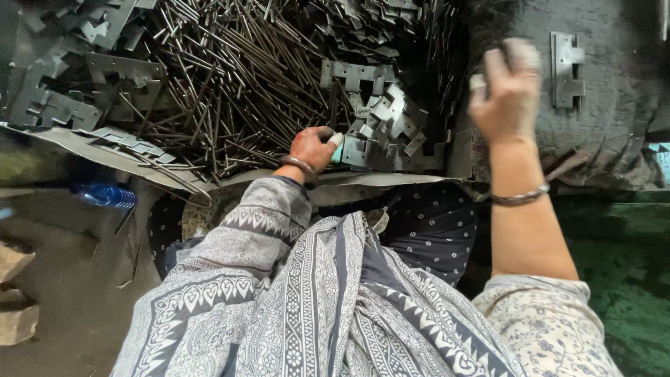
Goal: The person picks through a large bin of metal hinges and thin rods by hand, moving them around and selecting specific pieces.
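Note:
My left hand (314, 146) reaches down into a heap of grey stamped metal hinge plates (380, 122), with taped fingers closed on the edge of one plate. Just behind it lies a big pile of thin dark metal rods (237, 84). My right hand (508, 91) is raised and blurred over a dark cloth-covered block (614, 119), fingers apart, with tape on some fingertips and nothing visible in it. One assembled hinge (567, 70) lies flat on that block, to the right of the hand. Both wrists wear bangles.
More hinge plates (63, 91) are stacked at the far left on a metal sheet. A blue plastic bottle (105, 195) lies on the floor at left, near stone blocks (14, 293). A patterned shawl covers my lap. Green flooring (628, 279) is at right.

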